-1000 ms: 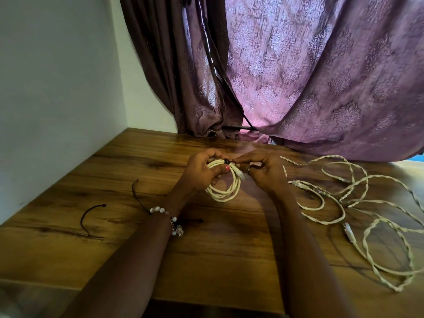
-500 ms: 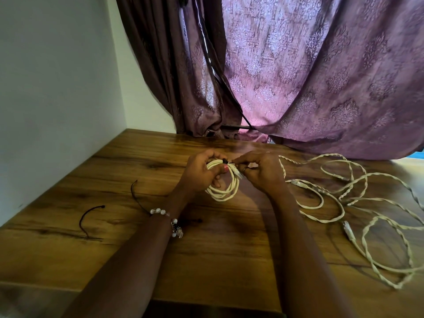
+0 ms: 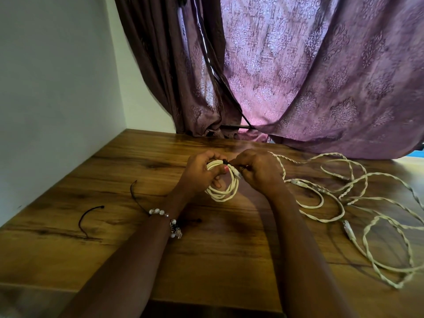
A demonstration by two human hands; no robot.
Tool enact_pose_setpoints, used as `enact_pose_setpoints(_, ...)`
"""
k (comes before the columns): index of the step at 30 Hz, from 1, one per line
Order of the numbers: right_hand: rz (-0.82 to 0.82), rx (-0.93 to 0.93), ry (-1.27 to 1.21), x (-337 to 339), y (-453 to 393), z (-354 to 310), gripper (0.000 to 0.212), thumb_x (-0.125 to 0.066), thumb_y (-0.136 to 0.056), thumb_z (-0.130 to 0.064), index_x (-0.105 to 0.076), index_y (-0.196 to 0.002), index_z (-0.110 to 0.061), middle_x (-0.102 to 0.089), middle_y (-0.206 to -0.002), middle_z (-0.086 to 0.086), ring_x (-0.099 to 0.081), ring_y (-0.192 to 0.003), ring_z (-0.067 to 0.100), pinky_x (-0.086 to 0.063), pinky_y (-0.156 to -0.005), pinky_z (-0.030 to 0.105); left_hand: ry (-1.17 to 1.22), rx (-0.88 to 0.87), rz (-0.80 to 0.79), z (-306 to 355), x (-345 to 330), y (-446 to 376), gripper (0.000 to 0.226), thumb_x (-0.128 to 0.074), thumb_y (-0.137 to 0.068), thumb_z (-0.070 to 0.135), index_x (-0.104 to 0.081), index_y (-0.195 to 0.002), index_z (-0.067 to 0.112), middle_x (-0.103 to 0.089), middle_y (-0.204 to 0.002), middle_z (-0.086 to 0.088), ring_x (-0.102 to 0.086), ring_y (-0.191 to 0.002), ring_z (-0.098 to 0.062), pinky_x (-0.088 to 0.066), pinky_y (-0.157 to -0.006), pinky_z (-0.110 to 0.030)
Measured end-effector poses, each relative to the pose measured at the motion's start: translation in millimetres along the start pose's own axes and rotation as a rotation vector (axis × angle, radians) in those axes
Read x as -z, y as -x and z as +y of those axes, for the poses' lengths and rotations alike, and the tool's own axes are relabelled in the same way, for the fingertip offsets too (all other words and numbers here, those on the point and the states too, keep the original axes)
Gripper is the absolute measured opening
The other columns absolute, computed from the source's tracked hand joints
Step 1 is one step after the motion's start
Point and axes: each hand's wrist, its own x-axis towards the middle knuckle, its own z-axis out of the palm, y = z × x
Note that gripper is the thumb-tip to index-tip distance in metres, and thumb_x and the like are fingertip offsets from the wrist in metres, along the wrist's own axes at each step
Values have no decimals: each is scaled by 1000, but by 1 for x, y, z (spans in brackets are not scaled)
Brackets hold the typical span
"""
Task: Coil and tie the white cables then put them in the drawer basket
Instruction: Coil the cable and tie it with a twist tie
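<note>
Left hand (image 3: pixel 200 173) grips coiled white cable (image 3: pixel 223 183); right hand (image 3: pixel 257 172) pinches its tie (image 3: pixel 226 161)

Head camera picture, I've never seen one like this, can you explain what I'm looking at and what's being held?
There is no machine here. A camera worn on a person's head looks down at their own two bare hands over a wooden table. The left hand holds a coiled white cable; the right hand pinches a small black tie at the top of the coil. Loose white cables lie tangled to the right, two spare black ties to the left. A purple curtain hangs behind.
</note>
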Motion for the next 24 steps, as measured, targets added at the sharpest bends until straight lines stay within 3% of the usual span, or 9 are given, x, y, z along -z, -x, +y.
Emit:
enact_pose_setpoints(5, -19, -23, 10, -5, 0, 4, 29, -67, -58, 11, -76, -80, -5, -70, -68, 10, -64, -61, 28, -37, -57, 22, -13, -2, -7, -1, 1, 0, 24, -70, -82, 2, -62, -104, -2, -61, -62, -19, -60, -40, -17, -50, -40, -24)
enact_pose_setpoints(8, -6, -35, -6, -5, 1, 5, 34, -71, -53, 18, -76, -78, -5, -71, -68, 10, -63, -61, 23, -37, -59, 18, -12, -21, -27, -3, 0, 1, 21, -70, -82, 3, -63, -102, 0, -63, -68, -28, -60, -42, -20, -52, -42, -28)
enact_pose_setpoints(10, 24, -51, -47, -3, 2, 5, 30, -72, -58, 15, -76, -81, -4, -71, -71, 10, -59, -63, 13, -37, -62, 8, -15, -22, -30, -3, 0, 1, 18, -70, -82, 3, -64, -99, 4, -65, -74, -29, -61, -43, -21, -53, -43, -29)
enact_pose_setpoints(13, 64, -115, -70, -5, 4, 4, 27, -74, -70, 6, -75, -95, -4, -72, -75, 10, -60, -61, 12, -39, -62, 10, -24, -29, -45, -2, 1, 2, 18, -70, -82, 3, -65, -99, 5, -66, -75, -27, -62, -44, -19, -53, -43, -27)
enact_pose_setpoints(16, 18, -209, -140, -5, 3, 3, 40, -70, -76, 5, -63, -114, -4, -72, -80, 5, -57, -65, -2, -39, -62, 3, -50, -26, -43, -3, 3, 2, 17, -70, -82, 4, -65, -98, 4, -66, -74, -28, -63, -45, -21, -53, -44, -28)
enact_pose_setpoints(18, -15, -235, -160, -6, 2, 2, 43, -68, -78, 4, -52, -116, -6, -71, -82, 4, -57, -63, -4, -37, -59, 0, -53, -32, -45, -3, 3, 2, 16, -71, -82, 4, -65, -96, 9, -67, -74, -24, -64, -45, -20, -53, -45, -28)
enact_pose_setpoints(20, -37, -227, -137, -9, 2, 1, 43, -66, -79, 3, -45, -114, -8, -71, -83, 4, -59, -64, 2, -38, -56, 4, -66, -46, -52, -1, 4, 3, 17, -70, -82, 4, -64, -94, 15, -69, -73, -14, -64, -45, -18, -52, -45, -26)
enact_pose_setpoints(22, -33, -211, -120, -12, 2, 1, 44, -63, -77, 6, -41, -113, -7, -72, -82, 6, -65, -68, 16, -45, -56, 20, -75, -46, -62, 1, 5, 3, 19, -69, -82, 2, -64, -92, 18, -69, -73, -3, -64, -45, -14, -52, -45, -25)
enact_pose_setpoints(24, -20, -191, -127, -13, 2, 2, 48, -56, -72, 11, -38, -112, -9, -72, -79, 7, -67, -68, 19, -48, -57, 26, -125, -70, -72, 2, 5, 2, 20, -69, -82, 3, -64, -92, 19, -68, -75, 1, -64, -48, -5, -54, -50, -28)
